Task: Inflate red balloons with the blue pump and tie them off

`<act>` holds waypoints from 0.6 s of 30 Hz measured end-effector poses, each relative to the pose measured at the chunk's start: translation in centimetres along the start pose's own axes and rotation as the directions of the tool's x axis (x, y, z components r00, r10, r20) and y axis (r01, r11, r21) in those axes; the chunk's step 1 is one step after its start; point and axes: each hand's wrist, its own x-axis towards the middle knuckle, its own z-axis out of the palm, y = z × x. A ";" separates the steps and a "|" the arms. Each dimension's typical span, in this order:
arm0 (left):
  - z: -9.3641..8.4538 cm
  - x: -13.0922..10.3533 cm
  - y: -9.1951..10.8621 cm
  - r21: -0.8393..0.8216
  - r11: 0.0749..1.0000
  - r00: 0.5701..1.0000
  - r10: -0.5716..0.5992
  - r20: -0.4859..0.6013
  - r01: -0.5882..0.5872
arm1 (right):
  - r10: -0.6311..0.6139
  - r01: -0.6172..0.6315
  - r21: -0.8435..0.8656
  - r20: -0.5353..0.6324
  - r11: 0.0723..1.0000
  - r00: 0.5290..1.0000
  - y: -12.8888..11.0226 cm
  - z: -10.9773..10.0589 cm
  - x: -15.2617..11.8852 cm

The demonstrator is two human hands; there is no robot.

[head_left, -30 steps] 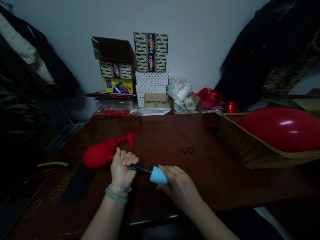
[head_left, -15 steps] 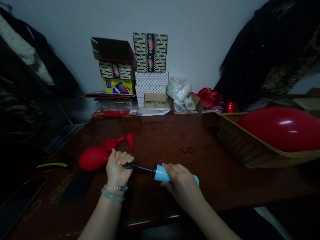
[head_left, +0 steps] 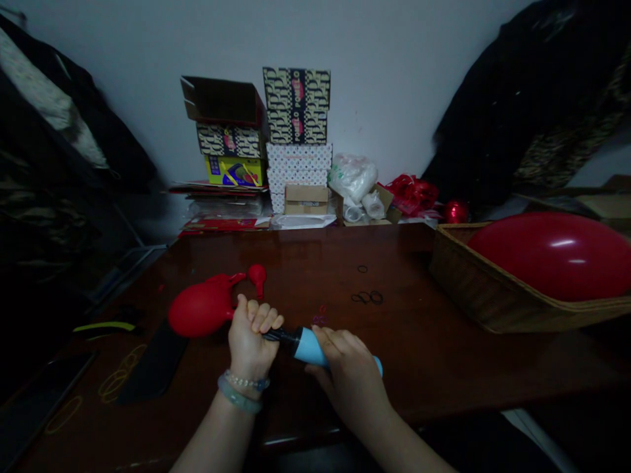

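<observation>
A hand pump with a light blue barrel (head_left: 310,346) lies between my two hands above the table. My left hand (head_left: 254,335) is closed around its black nozzle end, where the neck of a partly filled red balloon (head_left: 200,310) also meets my fist; the exact join is hidden. My right hand (head_left: 348,371) wraps the blue barrel from above. The black rod is pushed in, so barrel and black end sit close together. Just beyond the balloon lies a flat red balloon (head_left: 257,276), with more limp red rubber touching the filled one.
A wicker basket (head_left: 493,305) with a large red balloon (head_left: 557,256) stands at the right. Black bands (head_left: 367,297) lie mid-table. Yellow rubber bands (head_left: 116,381), a dark flat object (head_left: 155,368) and a phone (head_left: 44,387) are at left. Stacked boxes (head_left: 298,164) line the wall.
My hands have come closer together, the left moving right and the pump's black rod sliding into the barrel. The red balloon has shifted right with my left hand and looks slightly fuller.
</observation>
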 end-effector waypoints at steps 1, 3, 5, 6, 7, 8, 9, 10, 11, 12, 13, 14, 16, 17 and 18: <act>0.0 -0.1 -0.2 0.008 1.000 1.000 0.000 -0.006 0.000 | 0.003 -0.003 0.007 0.010 1.000 1.000 0.0 0.0 0.0; 0.1 -0.2 -0.5 0.020 1.000 1.000 0.002 -0.013 -0.002 | 0.007 -0.007 0.021 0.025 1.000 1.000 0.0 0.0 -0.1; 0.3 -0.3 -0.4 0.028 1.000 1.000 0.009 -0.006 -0.008 | 0.011 -0.012 0.034 0.035 0.999 0.999 0.0 -0.2 -0.1; 0.4 -0.3 -0.3 0.031 0.999 1.000 0.012 -0.001 -0.012 | 0.013 -0.014 0.042 0.040 0.999 0.999 0.0 -0.3 -0.1; 0.5 -0.3 -0.2 0.034 0.999 1.000 0.015 0.004 -0.015 | 0.014 -0.017 0.051 0.050 0.999 0.999 0.0 -0.3 0.0; 0.6 -0.3 -0.1 0.040 0.999 1.000 0.016 0.009 -0.016 | 0.016 -0.020 0.061 0.063 0.998 0.998 -0.1 -0.4 0.0; 0.7 -0.4 0.1 0.046 0.999 1.000 0.016 0.012 -0.016 | 0.018 -0.024 0.073 0.081 0.997 0.997 -0.1 -0.5 0.1; 0.7 -0.4 0.2 0.055 0.998 1.000 0.012 0.015 -0.013 | 0.023 -0.031 0.083 0.102 0.996 0.995 -0.2 -0.6 0.1; 0.7 -0.3 0.3 0.063 0.998 1.000 0.005 0.019 -0.006 | 0.029 -0.040 0.091 0.123 0.995 0.992 -0.2 -0.7 0.2; 0.7 -0.3 0.5 0.070 0.998 1.000 -0.003 0.025 0.001 | 0.034 -0.048 0.097 0.144 0.994 0.989 -0.2 -0.8 0.3; 0.6 -0.2 0.6 0.074 0.997 0.999 -0.010 0.033 0.008 | 0.037 -0.054 0.101 0.161 0.993 0.986 -0.2 -1.0 0.3; 0.5 -0.1 0.8 0.073 0.997 0.999 -0.013 0.042 0.010 | 0.035 -0.053 0.102 0.176 0.993 0.984 -0.1 -1.2 0.4; 0.1 0.3 1.2 0.060 0.998 0.999 -0.007 0.052 0.004 | 0.023 -0.044 0.100 0.199 0.994 0.980 0.3 -1.7 0.5; -0.1 0.5 1.5 0.050 0.999 0.999 -0.002 0.049 -0.001 | 0.016 -0.037 0.099 0.209 0.994 0.978 0.5 -1.9 0.5; -0.2 0.7 1.9 0.040 0.999 0.999 0.002 0.041 -0.003 | 0.011 -0.034 0.099 0.219 0.995 0.976 0.7 -2.2 0.6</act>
